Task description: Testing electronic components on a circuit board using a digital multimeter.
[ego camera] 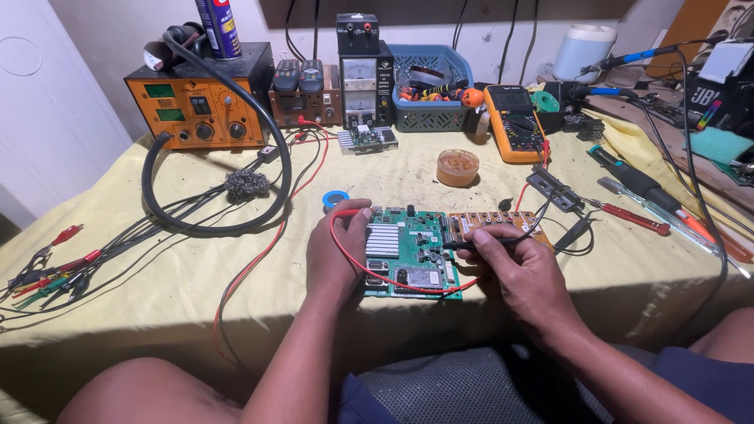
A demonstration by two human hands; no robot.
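A green circuit board (410, 251) with a silver finned heat sink lies at the near edge of the yellow-covered table (157, 259). My left hand (336, 247) rests on the board's left side, fingers closed on a red test probe (345, 213) whose red lead loops across the board. My right hand (514, 267) holds a black probe (491, 243), its tip touching the board's right edge. A brown board (491, 221) lies right of the green one. The yellow multimeter (514, 124) stands behind.
An orange soldering station (196, 106) with a black hose sits at the back left, next to a meter unit (363, 78) and a blue basket (432, 86). A round flux tin (458, 167), steel wool (247, 184), clip leads (47, 271) and screwdrivers (636, 218) lie around.
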